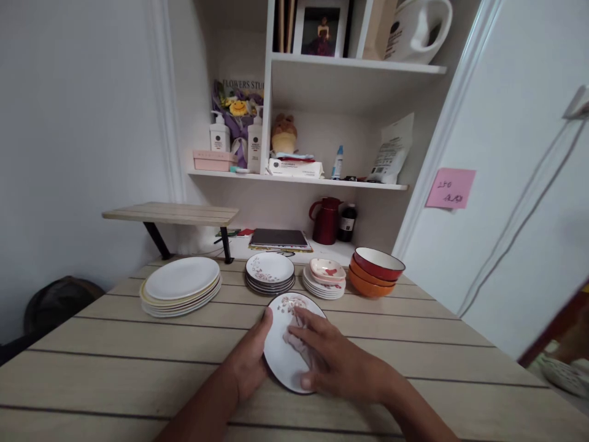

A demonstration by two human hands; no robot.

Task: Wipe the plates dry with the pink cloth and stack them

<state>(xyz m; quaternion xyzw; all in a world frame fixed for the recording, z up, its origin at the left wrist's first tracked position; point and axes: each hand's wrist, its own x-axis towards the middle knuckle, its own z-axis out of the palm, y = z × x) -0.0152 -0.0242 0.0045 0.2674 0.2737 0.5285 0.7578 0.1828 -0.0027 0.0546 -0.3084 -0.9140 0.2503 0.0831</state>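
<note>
The left hand gripped a white plate by its rim on the tabletop. The right hand, fingers spread, pressed a crumpled cloth onto it.

On the wooden table, the left hand grips the left rim of a white plate while the right hand presses a pale cloth flat onto it, with large plates, patterned plates, small dishes and stacked bowls ranged behind.
</note>
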